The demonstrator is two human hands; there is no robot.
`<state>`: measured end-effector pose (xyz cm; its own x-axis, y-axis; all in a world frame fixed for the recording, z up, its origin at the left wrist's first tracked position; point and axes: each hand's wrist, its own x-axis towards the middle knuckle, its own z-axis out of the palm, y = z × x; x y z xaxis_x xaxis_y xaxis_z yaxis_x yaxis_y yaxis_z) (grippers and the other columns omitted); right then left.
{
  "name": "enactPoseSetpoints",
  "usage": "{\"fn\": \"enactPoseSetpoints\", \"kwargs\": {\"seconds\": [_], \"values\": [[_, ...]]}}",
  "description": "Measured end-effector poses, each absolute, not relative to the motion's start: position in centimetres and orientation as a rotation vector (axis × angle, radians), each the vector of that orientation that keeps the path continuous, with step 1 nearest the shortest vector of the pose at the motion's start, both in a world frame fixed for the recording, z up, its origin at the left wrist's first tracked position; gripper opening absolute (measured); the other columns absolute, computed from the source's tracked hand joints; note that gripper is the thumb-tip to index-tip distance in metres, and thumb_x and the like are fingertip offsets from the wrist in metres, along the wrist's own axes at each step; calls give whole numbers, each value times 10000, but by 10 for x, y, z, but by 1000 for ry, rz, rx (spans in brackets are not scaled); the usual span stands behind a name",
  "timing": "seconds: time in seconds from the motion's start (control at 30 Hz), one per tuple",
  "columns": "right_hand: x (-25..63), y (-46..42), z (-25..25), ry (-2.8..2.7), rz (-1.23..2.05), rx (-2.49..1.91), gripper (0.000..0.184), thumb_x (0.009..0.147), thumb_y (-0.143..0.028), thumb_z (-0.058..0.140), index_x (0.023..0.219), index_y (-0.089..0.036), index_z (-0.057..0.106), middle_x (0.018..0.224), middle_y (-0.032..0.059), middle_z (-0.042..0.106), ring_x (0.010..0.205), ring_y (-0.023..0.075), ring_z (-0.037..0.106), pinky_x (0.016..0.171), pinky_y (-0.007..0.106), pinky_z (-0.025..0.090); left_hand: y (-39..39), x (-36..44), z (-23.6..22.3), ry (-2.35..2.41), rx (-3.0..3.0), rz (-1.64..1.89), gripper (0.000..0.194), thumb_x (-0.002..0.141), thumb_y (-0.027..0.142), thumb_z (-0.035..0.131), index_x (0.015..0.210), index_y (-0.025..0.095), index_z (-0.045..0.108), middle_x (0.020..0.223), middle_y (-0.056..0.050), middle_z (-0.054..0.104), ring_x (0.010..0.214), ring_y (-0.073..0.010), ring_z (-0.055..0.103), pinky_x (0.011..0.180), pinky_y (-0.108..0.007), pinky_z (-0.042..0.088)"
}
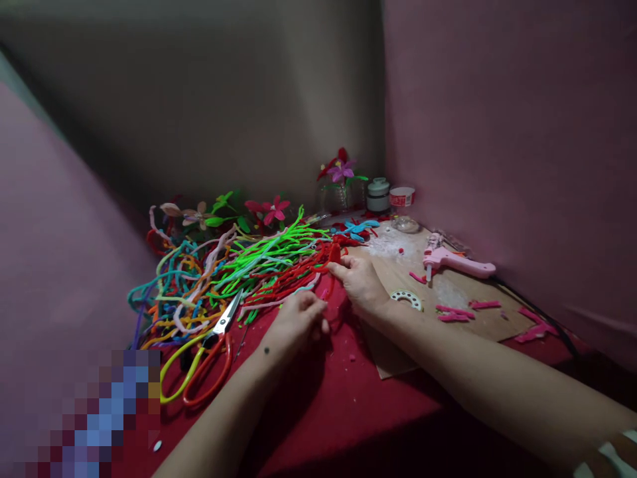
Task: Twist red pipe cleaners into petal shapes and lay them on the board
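Both hands work at the edge of a tangled pile of coloured pipe cleaners (239, 272) on a red cloth (318, 405). My right hand (361, 282) is closed, pinching a red pipe cleaner (332, 255) that is bent into a loop at its fingertips. My left hand (298, 318) is curled shut over the other end of what looks like the same red strand, close beside the right. Scissors (206, 355) with yellow and red handles lie just left of my left hand.
A brown board (478, 325) at right carries a pink glue gun (455, 261), pink scraps (455, 312) and a white curved piece (407, 298). Pipe-cleaner flowers (269, 211), a glass vase (341, 192), a small jar (378, 194) and tape (402, 196) stand by the corner walls.
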<state>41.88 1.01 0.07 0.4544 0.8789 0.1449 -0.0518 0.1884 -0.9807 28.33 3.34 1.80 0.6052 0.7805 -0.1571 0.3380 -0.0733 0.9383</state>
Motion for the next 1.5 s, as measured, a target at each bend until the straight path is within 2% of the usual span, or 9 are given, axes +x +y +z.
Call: {"fn": "enactPoseSetpoints", "kwargs": {"seconds": [0.1, 0.2, 0.27, 0.37, 0.53, 0.83, 1.03, 1.33, 1.5], "values": [[418, 8, 2, -877, 803, -1224, 240, 647, -380, 557, 595, -150, 516, 512, -38, 456, 485, 81, 378, 475, 218, 281, 41, 278, 22, 965, 2070, 1012, 155, 743, 285, 562, 858, 183, 548, 732, -2, 580, 643, -118, 542, 591, -228, 428], [414, 5, 3, -945, 832, -1240, 253, 643, -359, 570, 533, -156, 466, 484, -54, 395, 466, 67, 329, 464, 216, 248, 45, 276, 23, 825, 2378, 1090, 196, 766, 256, 553, 955, 205, 560, 884, -30, 571, 776, -137, 541, 696, -252, 423], [411, 3, 3, -984, 844, -1252, 267, 645, -341, 577, 509, -159, 438, 469, -61, 371, 455, 61, 305, 459, 217, 232, 45, 275, 23, 800, 2536, 1058, 92, 795, 239, 520, 837, 192, 587, 827, -31, 559, 746, -136, 527, 678, -247, 408], [408, 2, 1, -1029, 893, -1221, 266, 659, -334, 575, 511, -158, 440, 459, -63, 373, 441, 59, 305, 454, 218, 227, 46, 273, 22, 806, 2646, 1032, 130, 824, 218, 469, 739, 181, 560, 724, -22, 534, 688, -138, 506, 639, -248, 390], [406, 4, -4, -1005, 970, -1185, 247, 653, -318, 569, 526, -163, 424, 452, -66, 366, 420, 53, 288, 429, 212, 205, 48, 272, 23, 786, 2914, 926, 194, 838, 173, 396, 684, 181, 514, 710, -40, 517, 682, -166, 459, 632, -283, 362], [405, 5, -5, -1061, 880, -1323, 213, 648, -290, 548, 526, -164, 428, 468, -61, 353, 439, 59, 304, 424, 212, 198, 50, 270, 22, 773, 2984, 846, 200, 849, 161, 377, 700, 181, 509, 737, -39, 508, 682, -160, 447, 613, -266, 349], [404, 2, -2, -1078, 897, -1306, 168, 656, -245, 527, 534, -157, 454, 473, -60, 386, 431, 57, 320, 417, 208, 216, 54, 270, 23, 815, 2798, 811, 150, 820, 199, 462, 679, 182, 511, 722, -22, 516, 690, -148, 481, 630, -254, 359], [406, 2, -2, -940, 1161, -1068, 92, 567, -181, 581, 541, -130, 510, 458, -43, 450, 418, 57, 399, 449, 200, 300, 56, 269, 28, 921, 2531, 768, 98, 775, 222, 503, 717, 178, 569, 740, -22, 565, 708, -142, 519, 649, -250, 389], [405, 2, 1, -901, 1196, -1059, 88, 535, -166, 597, 527, -127, 518, 461, -40, 469, 412, 51, 406, 438, 196, 295, 56, 271, 28, 916, 2402, 815, 108, 756, 243, 519, 776, 173, 599, 783, -24, 612, 746, -148, 558, 698, -267, 420]]}}
